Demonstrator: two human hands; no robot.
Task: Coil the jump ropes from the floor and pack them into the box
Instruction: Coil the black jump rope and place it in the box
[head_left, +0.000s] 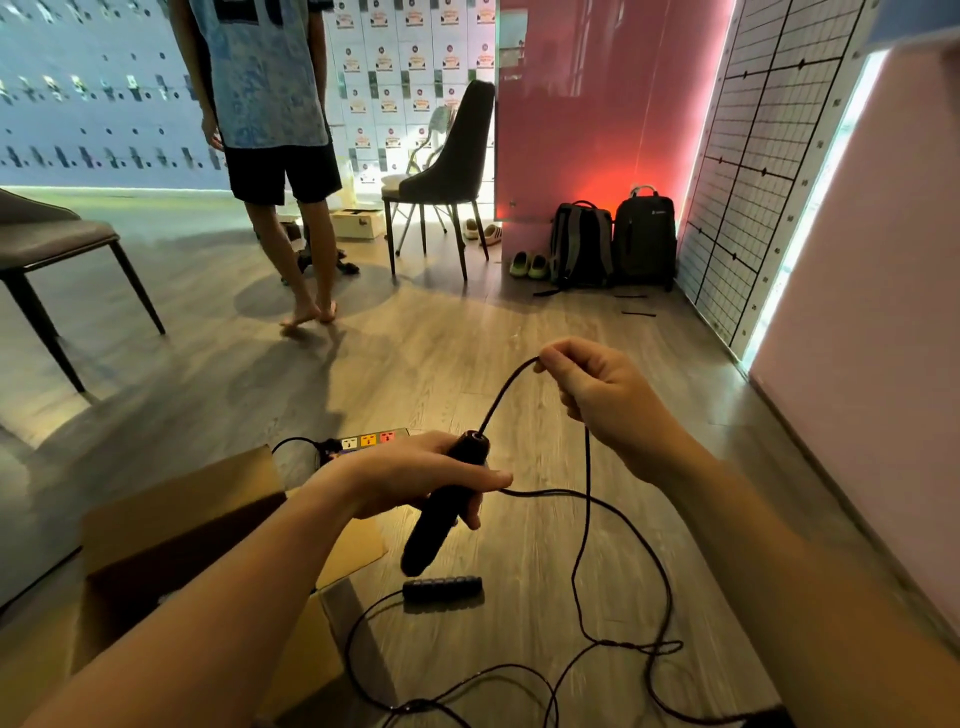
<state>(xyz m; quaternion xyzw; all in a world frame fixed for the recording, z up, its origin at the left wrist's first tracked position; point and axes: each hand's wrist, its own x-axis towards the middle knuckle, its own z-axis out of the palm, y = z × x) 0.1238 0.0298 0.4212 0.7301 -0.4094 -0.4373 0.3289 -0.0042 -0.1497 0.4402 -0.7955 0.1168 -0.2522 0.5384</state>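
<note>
The left grip (415, 478), a bare hand, is curled round a black jump-rope handle (441, 514) and holds it tilted in the air, its cord end up and away from the camera. The right grip (597, 395), also a bare hand, is raised higher and to the right and pinches the thin black cord (587, 493) between thumb and forefinger.

The cord rises in an arc from the top of the held handle to that pinch. More cord hangs below the right grip. Another strand runs out from under the left fingertips. Both drop to loose, tangled loops on the wooden floor (519, 332).

A second handle (442, 590), ribbed and black, lies flat on the floor just below the held one. An open cardboard box (171, 530) sits on the floor to the left, under the left forearm. A power strip (371, 441) lies just beyond the box.

Farther back a barefoot person (280, 156) stands near a dark chair (447, 171). Two black backpacks (613, 244) lean against a pink wall.
</note>
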